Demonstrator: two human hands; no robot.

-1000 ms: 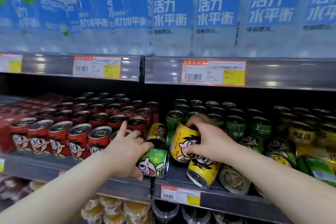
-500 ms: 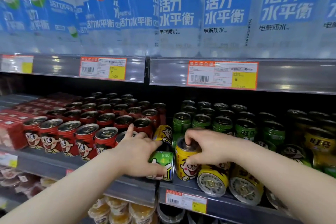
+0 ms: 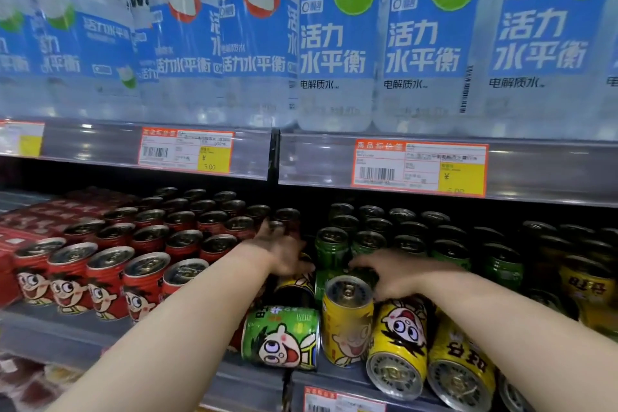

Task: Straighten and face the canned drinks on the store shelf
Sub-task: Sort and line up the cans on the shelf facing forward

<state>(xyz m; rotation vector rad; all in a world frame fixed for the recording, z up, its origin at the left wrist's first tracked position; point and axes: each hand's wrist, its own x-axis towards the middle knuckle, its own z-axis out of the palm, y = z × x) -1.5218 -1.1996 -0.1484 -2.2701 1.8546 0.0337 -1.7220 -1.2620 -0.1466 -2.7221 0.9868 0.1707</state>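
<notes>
Hands deep among the canned drinks: my left hand reaches into the gap between the red cans and the green cans, above a tipped yellow-and-black can. It sits in shadow and blur, and I cannot tell whether it holds anything. My right hand lies palm down, fingers bent over the cans just behind an upright yellow can; whether it grips one I cannot tell either.

Red cans stand in neat rows on the left part of the shelf, cartoon faces forward, and green cans stand upright behind my hands. At the front edge the middle is in disarray. A fallen green can lies on its side just left of the upright yellow can, its cartoon face towards me. Two toppled yellow cans lie just to the right of the upright one, their bases pointing out over the shelf edge. More yellow cans stand at far right. Overhead, price tags line the rail beneath a row of water bottles.
</notes>
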